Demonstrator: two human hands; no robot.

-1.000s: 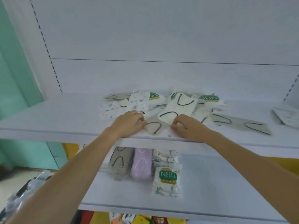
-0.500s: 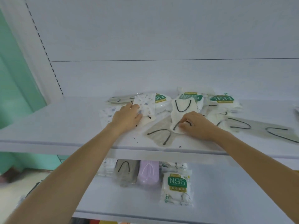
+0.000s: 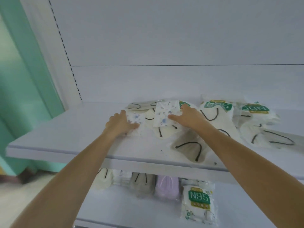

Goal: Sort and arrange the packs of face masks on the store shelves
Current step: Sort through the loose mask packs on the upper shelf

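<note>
Reading this step as gathering like with like, I have both hands on the two speckled packs in the mixed heap at the centre of the frame. My left hand (image 3: 122,124) lies flat, fingers straight, pressing on a white plastic pack printed with blue speckles (image 3: 137,120), which sits on the upper white shelf (image 3: 65,137) at the heap's left edge. My right hand (image 3: 189,117) is spread over a second speckled pack (image 3: 165,114) just beside it, thumb across its face and fingers straight past its right edge; I see no curl, so neither hand grips anything. To do this well I would slide the two packs together with flat palms, square their edges, and only then pinch them as one. The film looks slippery, and the cream mask with black ear loops (image 3: 162,134) underneath could drag along. Right of centre the same shelf carries a grey pack with black loops (image 3: 190,145) near the front lip and two green-labelled N95 packs (image 3: 217,106) toward the back wall. The lower shelf (image 3: 131,211), at the bottom of the frame, holds a tidy row: a cream pack (image 3: 103,178), a speckled white pack (image 3: 121,176), a grey folded pack (image 3: 143,183), a lilac pack (image 3: 167,188) and a single N95 pack (image 3: 198,204) at lower right.
</note>
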